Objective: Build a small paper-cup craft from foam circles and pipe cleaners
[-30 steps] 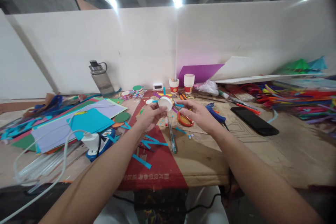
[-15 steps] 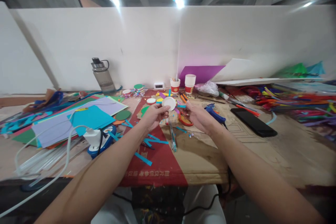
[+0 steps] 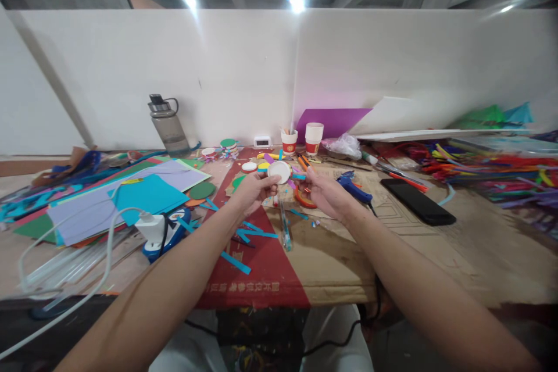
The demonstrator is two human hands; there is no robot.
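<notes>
- Over the middle of the desk (image 3: 436,256), both hands hold a white cup (image 3: 279,172) up off the surface, its round bottom facing the camera, with coloured paper strips (image 3: 296,176) sticking out around it.
- Left hand (image 3: 251,192) has its fingertips pinched onto the cup's left edge, so it's clamped on the cup.
- Right hand (image 3: 325,192) sits just right of the cup, fingers together on a blue strip at the cup's side. Can't quite tell if it touches the cup itself.
- Just below the hands: an orange ring (image 3: 304,200), a pen (image 3: 285,228) and loose blue strips on a red sheet (image 3: 261,270).
- Right of the right hand there's a blue glue gun (image 3: 354,186), then a black phone (image 3: 417,201) further out.
- Behind the cup, two paper cups (image 3: 301,140) stand by the wall, with a purple sheet (image 3: 331,119) leaning next to them.
- Left side is a mess of coloured paper (image 3: 143,195), a second glue gun (image 3: 163,232) with a white cord, and a grey bottle (image 3: 168,127) at the back.
- Far right: a big pile of bright strips (image 3: 492,168).
</notes>
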